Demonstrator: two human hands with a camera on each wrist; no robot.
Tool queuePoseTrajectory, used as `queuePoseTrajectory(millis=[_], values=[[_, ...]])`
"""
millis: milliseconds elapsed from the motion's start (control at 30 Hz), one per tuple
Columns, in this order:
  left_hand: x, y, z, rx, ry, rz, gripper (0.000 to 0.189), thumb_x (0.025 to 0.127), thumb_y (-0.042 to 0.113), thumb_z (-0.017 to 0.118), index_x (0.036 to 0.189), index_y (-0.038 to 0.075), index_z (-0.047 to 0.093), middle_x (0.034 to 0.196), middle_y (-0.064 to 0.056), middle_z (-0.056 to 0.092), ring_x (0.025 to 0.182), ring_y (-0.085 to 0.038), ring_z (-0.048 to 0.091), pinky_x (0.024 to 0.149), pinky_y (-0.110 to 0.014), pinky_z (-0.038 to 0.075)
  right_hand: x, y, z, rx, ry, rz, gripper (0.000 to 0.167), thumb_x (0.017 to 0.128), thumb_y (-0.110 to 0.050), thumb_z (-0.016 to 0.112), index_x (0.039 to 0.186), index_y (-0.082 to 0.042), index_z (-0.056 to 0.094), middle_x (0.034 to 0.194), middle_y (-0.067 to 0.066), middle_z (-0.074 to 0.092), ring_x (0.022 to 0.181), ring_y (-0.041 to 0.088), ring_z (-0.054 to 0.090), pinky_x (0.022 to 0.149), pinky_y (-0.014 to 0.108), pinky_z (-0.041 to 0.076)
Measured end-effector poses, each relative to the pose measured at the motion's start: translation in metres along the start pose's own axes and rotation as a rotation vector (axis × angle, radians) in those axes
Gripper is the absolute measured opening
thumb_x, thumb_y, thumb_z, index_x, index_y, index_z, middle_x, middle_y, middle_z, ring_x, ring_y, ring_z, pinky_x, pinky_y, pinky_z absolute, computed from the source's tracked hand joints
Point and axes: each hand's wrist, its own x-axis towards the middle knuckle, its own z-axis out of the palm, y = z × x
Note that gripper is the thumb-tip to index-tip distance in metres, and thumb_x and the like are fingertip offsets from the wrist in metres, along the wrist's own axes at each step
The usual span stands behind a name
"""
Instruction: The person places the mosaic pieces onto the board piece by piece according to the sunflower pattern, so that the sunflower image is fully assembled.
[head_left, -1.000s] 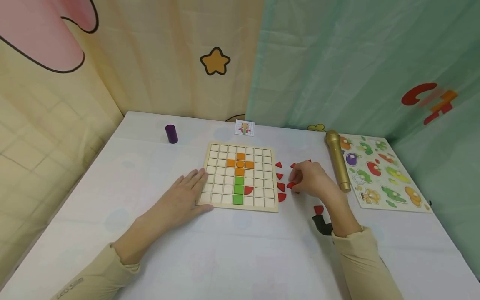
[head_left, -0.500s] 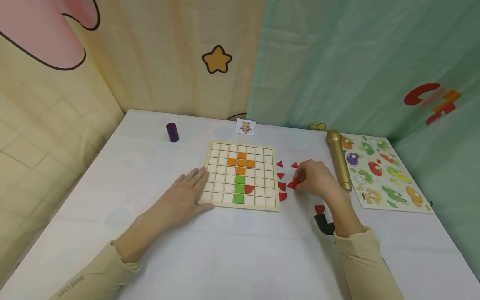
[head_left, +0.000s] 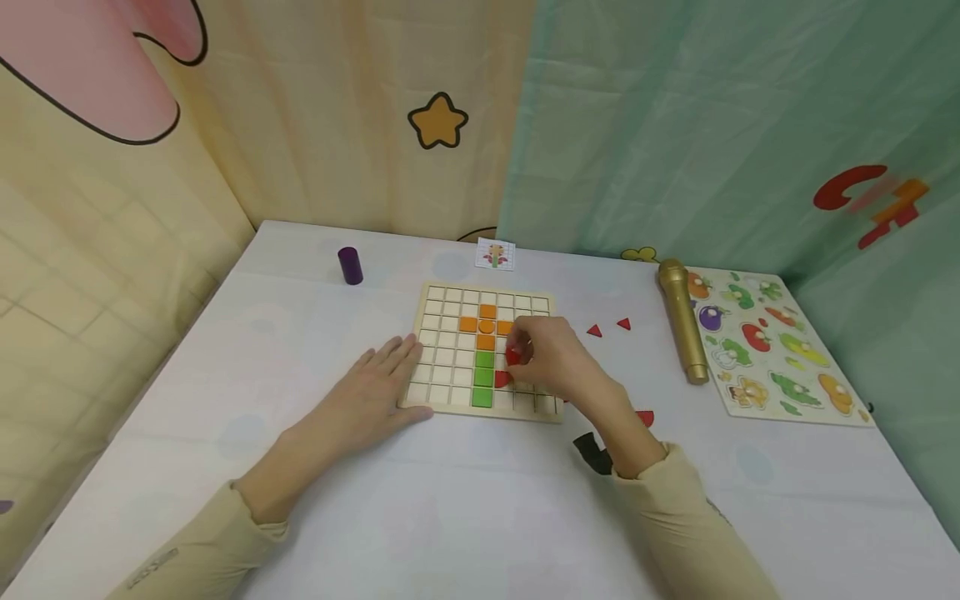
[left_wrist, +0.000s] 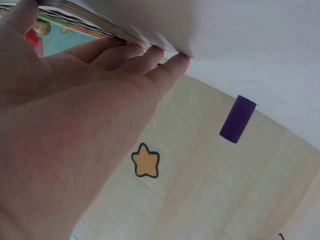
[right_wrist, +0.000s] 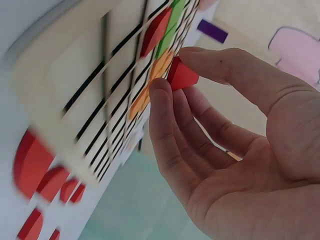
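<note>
A pale wooden grid board [head_left: 442,358] lies on the table, with green square tiles [head_left: 483,377] in a column under a cross of orange tiles [head_left: 487,342]. Beside the green column sits a red quarter-round piece [right_wrist: 156,32]. My right hand [head_left: 553,358] is over the board's right half, pinching another red piece [right_wrist: 184,75] between thumb and index finger, close over the grid. My left hand [head_left: 367,392] rests at the board's left edge, fingers stretched out and fingertips against the rim.
Loose red pieces [head_left: 594,331] lie right of the board, partly hidden by the right arm. A black curved object [head_left: 591,454] is by that forearm. Farther off are a gold microphone [head_left: 682,321], a vegetable puzzle board [head_left: 793,392], a purple cylinder [head_left: 350,266] and a small pattern card [head_left: 495,254].
My right hand has picked up a red piece from right of the board and carried it left over the grid. The left hand keeps its place at the board's edge.
</note>
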Motion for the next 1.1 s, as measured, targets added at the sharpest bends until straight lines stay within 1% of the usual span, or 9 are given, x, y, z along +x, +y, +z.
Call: queuePoseTrajectory(millis=[200,300,400,600,667,800,933,1100], values=[[0.001,0.0,0.001,0.0,-0.01,-0.001,0.096,0.1,0.055,0.066,0.165,-0.002,0.025,0.174,-0.019,0.022,0.161,-0.041,0.022,0.128,-0.063,0.023,0.012,-0.025,0.024,-0.007,-0.029,-0.085,0.02,0.083,-0.006,0.086,0.097,-0.009,0.072,0.088,0.003,0.07,0.081,0.019,0.062,0.073,0.027,0.057],[0.002,0.0,0.002,-0.003,-0.015,-0.001,0.097,0.1,0.056,0.066,0.165,-0.002,0.025,0.174,-0.019,0.022,0.161,-0.041,0.022,0.128,-0.063,0.023,0.014,-0.031,0.033,-0.012,-0.031,-0.112,0.02,0.083,-0.006,0.087,0.096,-0.01,0.073,0.086,0.001,0.07,0.08,0.018,0.062,0.072,0.026,0.057],[0.002,0.0,0.001,0.0,-0.014,-0.001,0.097,0.099,0.056,0.067,0.165,-0.002,0.025,0.174,-0.019,0.022,0.161,-0.041,0.022,0.128,-0.063,0.023,0.015,-0.032,0.04,-0.008,-0.02,-0.116,0.021,0.083,-0.007,0.088,0.098,-0.01,0.074,0.087,0.002,0.071,0.081,0.018,0.063,0.074,0.026,0.058],[0.002,0.0,0.0,0.004,-0.014,0.001,0.097,0.099,0.057,0.066,0.165,-0.001,0.025,0.174,-0.018,0.023,0.161,-0.041,0.022,0.128,-0.062,0.024,0.013,-0.03,0.044,-0.037,0.001,-0.092,0.022,0.084,-0.013,0.091,0.103,-0.011,0.079,0.091,0.0,0.074,0.087,0.017,0.065,0.08,0.028,0.059],[0.001,0.0,0.0,0.006,-0.012,0.005,0.096,0.1,0.056,0.066,0.165,-0.002,0.026,0.174,-0.019,0.023,0.161,-0.041,0.022,0.128,-0.063,0.024,0.014,-0.029,0.044,-0.045,0.004,-0.094,0.023,0.084,-0.014,0.091,0.105,-0.011,0.08,0.091,0.0,0.074,0.087,0.017,0.065,0.081,0.028,0.059],[0.001,0.0,-0.001,0.009,-0.008,0.006,0.096,0.1,0.057,0.065,0.165,-0.002,0.026,0.174,-0.019,0.023,0.161,-0.041,0.022,0.128,-0.063,0.024,0.014,-0.029,0.045,-0.037,0.002,-0.117,0.024,0.085,-0.015,0.09,0.107,-0.012,0.081,0.097,0.0,0.075,0.091,0.018,0.066,0.086,0.03,0.059],[0.001,0.0,-0.002,0.006,-0.004,0.006,0.096,0.1,0.056,0.066,0.165,-0.002,0.026,0.174,-0.019,0.023,0.161,-0.041,0.023,0.128,-0.063,0.024,0.014,-0.028,0.046,-0.025,-0.005,-0.138,0.019,0.086,-0.015,0.089,0.103,-0.013,0.081,0.099,-0.001,0.074,0.094,0.019,0.067,0.09,0.032,0.058],[0.0,0.0,-0.001,0.002,-0.006,0.002,0.095,0.1,0.056,0.066,0.165,-0.002,0.026,0.174,-0.019,0.023,0.161,-0.041,0.022,0.128,-0.063,0.023,0.014,-0.027,0.047,-0.036,-0.002,-0.133,0.016,0.086,-0.016,0.089,0.099,-0.014,0.081,0.095,-0.002,0.074,0.092,0.018,0.066,0.09,0.032,0.057]])
